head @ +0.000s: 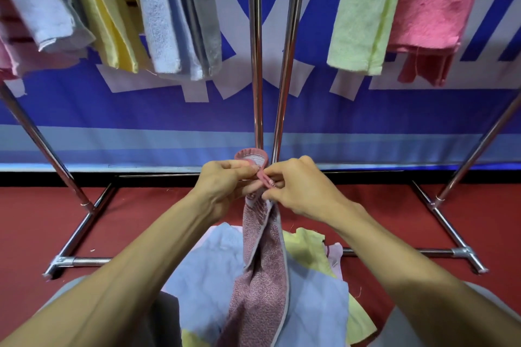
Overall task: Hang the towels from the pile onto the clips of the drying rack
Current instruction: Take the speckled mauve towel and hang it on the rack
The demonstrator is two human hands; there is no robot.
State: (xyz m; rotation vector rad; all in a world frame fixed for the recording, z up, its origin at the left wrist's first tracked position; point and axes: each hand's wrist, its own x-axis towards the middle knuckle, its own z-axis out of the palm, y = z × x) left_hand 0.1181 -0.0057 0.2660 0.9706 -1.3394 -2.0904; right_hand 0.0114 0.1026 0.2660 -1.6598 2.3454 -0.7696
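Towels (174, 14) hang in a row along the far rack (255, 65) (yellow, blue and grey on the left, green and pink on the right). Nearer, in the middle, the left hand (225, 183) and the right hand (298, 190) each pinch the top hem of a pink towel (260, 262) between curled fingers and thumb. It hangs straight down in front of the pile (313, 298) lying on the red floor (42, 220).
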